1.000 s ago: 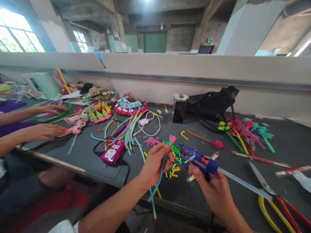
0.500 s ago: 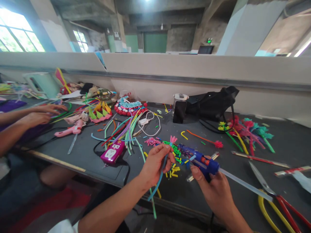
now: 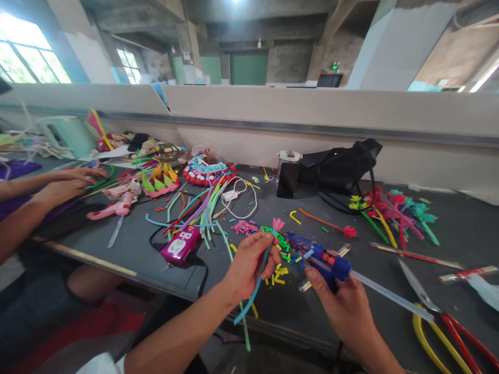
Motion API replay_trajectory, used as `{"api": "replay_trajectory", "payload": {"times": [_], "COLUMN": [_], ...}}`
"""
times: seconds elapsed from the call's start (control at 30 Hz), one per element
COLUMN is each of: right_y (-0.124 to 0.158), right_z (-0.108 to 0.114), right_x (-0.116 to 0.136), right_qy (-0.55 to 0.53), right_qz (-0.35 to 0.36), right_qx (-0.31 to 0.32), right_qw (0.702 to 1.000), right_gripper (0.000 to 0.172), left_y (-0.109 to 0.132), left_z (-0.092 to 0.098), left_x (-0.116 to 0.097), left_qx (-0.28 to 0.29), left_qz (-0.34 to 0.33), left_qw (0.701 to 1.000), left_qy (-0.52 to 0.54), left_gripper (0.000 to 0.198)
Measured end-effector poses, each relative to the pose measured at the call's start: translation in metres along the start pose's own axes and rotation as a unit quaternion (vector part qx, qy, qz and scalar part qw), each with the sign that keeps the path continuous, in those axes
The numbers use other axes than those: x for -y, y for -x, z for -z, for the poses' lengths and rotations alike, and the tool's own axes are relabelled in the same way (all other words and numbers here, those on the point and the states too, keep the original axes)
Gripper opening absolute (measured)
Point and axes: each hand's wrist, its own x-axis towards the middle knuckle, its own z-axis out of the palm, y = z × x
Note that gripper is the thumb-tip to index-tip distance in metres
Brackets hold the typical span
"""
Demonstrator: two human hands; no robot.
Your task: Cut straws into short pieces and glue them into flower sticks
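My left hand (image 3: 251, 265) is closed in a pinch around a blue pipe cleaner (image 3: 252, 300), whose tail hangs below the fingers. A small pink tuft (image 3: 278, 224) shows at its upper end. My right hand (image 3: 345, 306) is wrapped around a blue hot glue gun (image 3: 317, 255), its nozzle pointing left toward the tuft. A clear glue stick (image 3: 390, 295) juts from the gun's rear. A short light-blue piece (image 3: 309, 254) is by my right thumb, against the gun. Beneath both hands lie cut green pieces (image 3: 268, 229) and yellow pieces (image 3: 278, 275).
Long pipe cleaners (image 3: 212, 208) and a magenta box (image 3: 181, 245) lie left of my hands. Scissors (image 3: 440, 311) rest at right, below finished-looking fuzzy flowers (image 3: 401, 208). A phone (image 3: 287, 180) leans near a black bag (image 3: 339, 166). Another person's hands (image 3: 70, 182) work at far left beside a pink glue gun (image 3: 117, 206).
Both my hands stay almost where they were, still holding the pipe cleaner and glue gun. The blue tail has swung slightly left.
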Motion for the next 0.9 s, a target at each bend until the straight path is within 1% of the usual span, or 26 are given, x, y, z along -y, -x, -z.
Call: {"api": "replay_trajectory", "payload": {"times": [0.17,0.3,0.53,0.73,0.9], "right_y": [0.0006,0.0009,0.0012,0.0041,0.0037], "right_z": [0.0001,0.0001,-0.0001,-0.0007,0.0], "right_x": [-0.0019,-0.0006,0.0004,-0.0042,-0.0018], "right_qy": [-0.002,-0.004,-0.016,-0.029,-0.032], "right_qz": [-0.002,0.001,-0.004,-0.02,-0.016], "right_qx": [-0.008,-0.004,0.001,-0.004,-0.001], "right_qw": [1.0,1.0,1.0,0.999,0.999], "right_gripper": [0.027,0.024,0.023,0.024,0.024], "left_y": [0.0014,0.0019,0.0003,0.0001,0.0001], "left_z": [-0.0014,-0.0012,0.0013,0.0012,0.001], "left_x": [-0.0019,-0.0024,-0.0003,0.0001,0.0013], "left_qx": [0.001,0.006,0.01,0.005,0.0], "left_qz": [0.0,0.002,-0.003,0.007,0.008], "left_qw": [1.0,1.0,1.0,1.0,1.0], "left_qy": [-0.003,-0.004,-0.015,-0.002,0.007], "left_gripper": [0.025,0.021,0.024,0.023,0.021]}}
